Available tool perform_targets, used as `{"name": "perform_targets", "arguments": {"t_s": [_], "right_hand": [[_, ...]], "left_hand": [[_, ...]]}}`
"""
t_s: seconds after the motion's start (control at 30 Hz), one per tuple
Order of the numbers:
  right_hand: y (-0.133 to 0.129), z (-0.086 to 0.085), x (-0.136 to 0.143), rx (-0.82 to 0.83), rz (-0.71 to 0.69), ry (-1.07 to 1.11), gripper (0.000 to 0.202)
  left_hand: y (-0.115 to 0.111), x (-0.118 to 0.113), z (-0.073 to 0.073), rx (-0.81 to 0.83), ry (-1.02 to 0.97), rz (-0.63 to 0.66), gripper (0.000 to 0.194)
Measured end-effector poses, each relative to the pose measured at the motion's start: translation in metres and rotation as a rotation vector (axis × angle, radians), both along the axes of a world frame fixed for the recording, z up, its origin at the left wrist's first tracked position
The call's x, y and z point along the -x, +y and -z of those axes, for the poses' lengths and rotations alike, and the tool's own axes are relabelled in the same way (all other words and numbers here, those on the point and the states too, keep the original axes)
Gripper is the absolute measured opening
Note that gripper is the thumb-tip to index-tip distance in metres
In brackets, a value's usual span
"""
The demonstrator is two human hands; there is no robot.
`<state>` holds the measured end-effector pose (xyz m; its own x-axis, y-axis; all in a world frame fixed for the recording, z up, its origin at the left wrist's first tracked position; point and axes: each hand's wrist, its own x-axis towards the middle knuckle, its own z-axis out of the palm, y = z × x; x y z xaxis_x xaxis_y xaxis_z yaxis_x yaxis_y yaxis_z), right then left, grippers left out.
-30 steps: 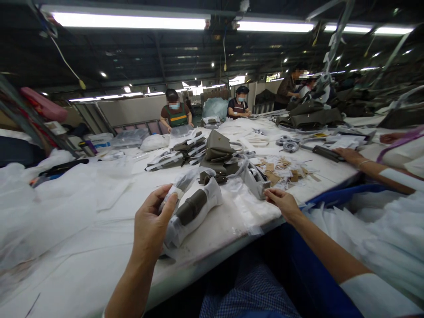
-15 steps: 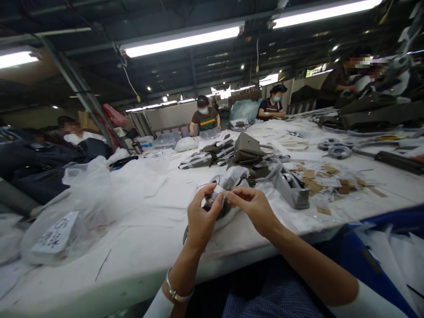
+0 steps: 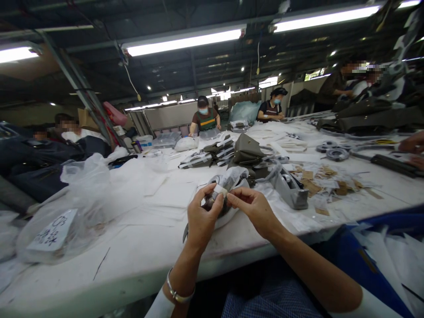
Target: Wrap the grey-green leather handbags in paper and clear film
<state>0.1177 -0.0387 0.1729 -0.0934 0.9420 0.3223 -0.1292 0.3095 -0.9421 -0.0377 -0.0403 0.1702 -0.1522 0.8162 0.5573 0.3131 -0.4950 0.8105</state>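
Observation:
Between my two hands is a small white piece (image 3: 219, 190), like a tag or a bit of tape; its exact kind does not show. My left hand (image 3: 202, 216) pinches it between thumb and forefinger. The fingertips of my right hand (image 3: 253, 207) are closed at its right end, and what they grip there is too small to make out. Just behind my fingers lies a clear plastic bag (image 3: 236, 176) with dark contents, partly hidden by my hands. A grey open box-like pouch (image 3: 291, 190) stands to the right of it.
Olive-grey bag parts (image 3: 247, 150) are piled beyond my hands. Brown paper tags (image 3: 311, 185) lie scattered at right, near tape rolls (image 3: 337, 153). A plastic bag with a handwritten label (image 3: 53, 232) is at left. A blue bin (image 3: 361, 265) stands at lower right. Co-workers sit across the white table (image 3: 139, 247).
My hands stay nearly in place, with the white piece showing slightly more between them. A co-worker's hand has come further into view at the right edge.

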Motion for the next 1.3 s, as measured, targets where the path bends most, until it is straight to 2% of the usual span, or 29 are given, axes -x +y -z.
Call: {"name": "perform_targets", "arguments": {"t_s": [0.27,0.37,0.43,0.7,0.97,1.13,1.2,1.3], "right_hand": [[0.002,0.004,-0.003,0.031,-0.01,0.009,0.034],[0.006,0.006,-0.003,0.018,-0.062,0.033,0.036],[0.007,0.007,-0.002,-0.047,-0.077,0.018,0.031],[0.002,0.006,0.008,-0.251,0.196,-0.177,0.013],[0.002,0.005,0.015,-0.271,0.287,-0.238,0.015],[0.015,0.013,0.015,-0.26,0.431,-0.309,0.022],[0.018,0.016,0.012,-0.238,0.407,-0.274,0.024],[0.013,0.017,0.009,-0.163,0.249,-0.127,0.023]], "left_hand": [[-0.002,0.0,0.0,0.063,-0.041,0.05,0.035],[-0.005,0.0,-0.001,0.098,-0.09,0.115,0.036],[-0.007,0.0,-0.002,0.113,-0.124,0.169,0.036],[-0.008,0.002,-0.005,0.07,-0.096,0.171,0.032],[-0.003,0.004,-0.004,0.069,-0.133,0.153,0.034],[-0.005,0.002,-0.001,0.102,-0.144,0.179,0.036],[-0.008,0.001,0.001,0.118,-0.121,0.181,0.037],[-0.011,0.001,0.003,0.118,-0.12,0.169,0.037]]}}
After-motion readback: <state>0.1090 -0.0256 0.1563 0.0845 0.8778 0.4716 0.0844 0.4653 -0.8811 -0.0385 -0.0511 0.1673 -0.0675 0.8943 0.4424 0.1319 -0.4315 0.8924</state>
